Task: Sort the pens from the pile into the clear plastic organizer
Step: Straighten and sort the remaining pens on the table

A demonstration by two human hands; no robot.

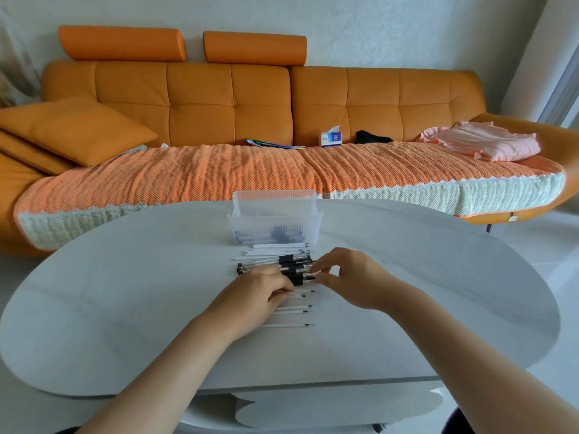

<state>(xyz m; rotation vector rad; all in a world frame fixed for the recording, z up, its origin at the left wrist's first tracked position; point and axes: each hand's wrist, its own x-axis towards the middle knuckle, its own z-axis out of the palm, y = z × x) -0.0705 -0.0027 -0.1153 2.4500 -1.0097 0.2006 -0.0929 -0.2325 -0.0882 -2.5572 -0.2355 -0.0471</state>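
Head view, single frame.

Table (125, 308): grey, oval, matte top.

Clear plastic organizer (275, 214): stands upright at the middle of the table's far edge. Its ribbed walls are see-through, and several dark pens (275, 237) lie flat in its bottom.

Pile of pens (282, 264): at the table's centre, just on the near side of the organizer and not touching it. All the pens lie roughly parallel to the far edge. Black pens (294, 267) are bunched in the middle of the pile. Thin white pens (282, 245) lie on its far side, and more of them are spaced apart on its near side, toward the near edge.

Left hand (263, 291): palm down on the left part of the pile, with the fingers bent over the pens. Contact is plain. Whether the fingers actually grip anything cannot be told, because the knuckles hide it.

Right hand (351, 277): at the right end of the pile. Thumb and forefinger are brought together on the right-hand ends of the black pens, with one fingertip (322, 279) just below those ends. The other fingers are loosely curled above the table.

Both forearms reach in from the near edge.

Beyond the far edge:
- orange sofa (200, 98) with a ribbed orange cover (219, 170) over the seat
- orange cushion (72, 130) at its left end
- tissue box (330, 139), a dark item (371, 137) and a flat booklet (272, 144) along the seat back
- folded pink cloth (488, 142) at its right end
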